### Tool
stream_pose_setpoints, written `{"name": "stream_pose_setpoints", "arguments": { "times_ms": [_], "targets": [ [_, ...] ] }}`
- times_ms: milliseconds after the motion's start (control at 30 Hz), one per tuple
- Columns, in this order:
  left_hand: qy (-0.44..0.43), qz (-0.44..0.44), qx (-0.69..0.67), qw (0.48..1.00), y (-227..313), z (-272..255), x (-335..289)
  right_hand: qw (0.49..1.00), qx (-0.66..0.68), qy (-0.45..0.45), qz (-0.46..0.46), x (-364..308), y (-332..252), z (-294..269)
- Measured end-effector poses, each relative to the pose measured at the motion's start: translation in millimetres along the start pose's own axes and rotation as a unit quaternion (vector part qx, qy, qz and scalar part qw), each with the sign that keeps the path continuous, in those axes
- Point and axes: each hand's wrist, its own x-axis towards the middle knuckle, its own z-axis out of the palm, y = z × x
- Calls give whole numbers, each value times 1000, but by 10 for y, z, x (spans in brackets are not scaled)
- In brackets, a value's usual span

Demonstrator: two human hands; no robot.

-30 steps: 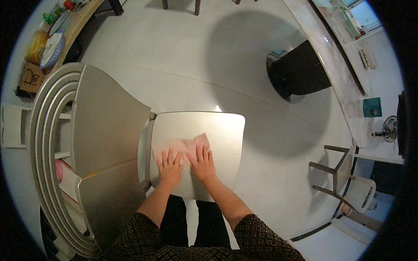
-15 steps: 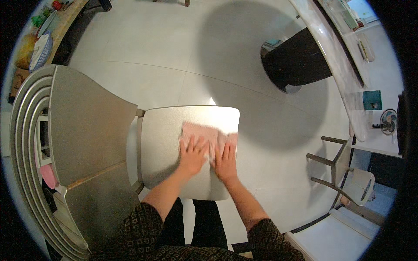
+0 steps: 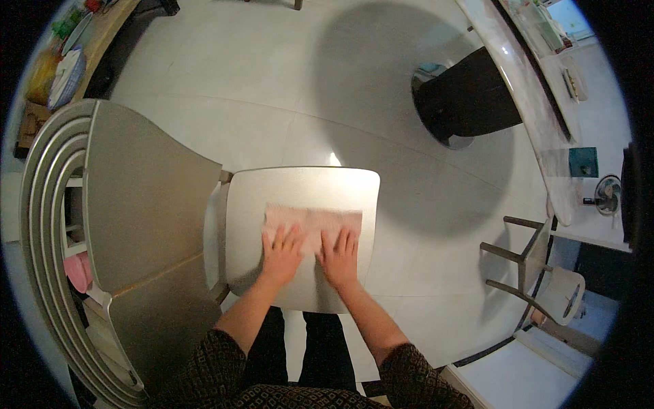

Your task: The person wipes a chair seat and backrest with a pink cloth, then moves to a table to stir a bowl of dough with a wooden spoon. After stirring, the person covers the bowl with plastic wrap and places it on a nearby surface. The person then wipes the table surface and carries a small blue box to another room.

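Observation:
A pink cloth lies spread across the pale, smooth seat of a chair in front of me. Both my palms rest on the cloth's near edge. My left hand is flat, fingers stretched apart and pointing away from me. Beside it, a short gap away, my right hand presses down in the same way with its fingers extended. The chair's metallic-looking backrest rises on the left, joined to the seat by short struts.
A dark pedestal with a shiny round base stands under a pale counter at the far right. Another chair is at the right. Goods including a basket sit on a wooden-edged table at upper left. Pale tiles cover the floor.
Both hands have slid the cloth left and slightly nearer across the seat. The cloth's right part, bunched before, now lies flatter.

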Motion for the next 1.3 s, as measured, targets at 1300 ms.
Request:
{"name": "stream_pose_setpoints", "arguments": {
  "times_ms": [1300],
  "targets": [
    [-75,159,58,983,673,115,-47,996,54,49,50,-563,338,47]
  ]
}}
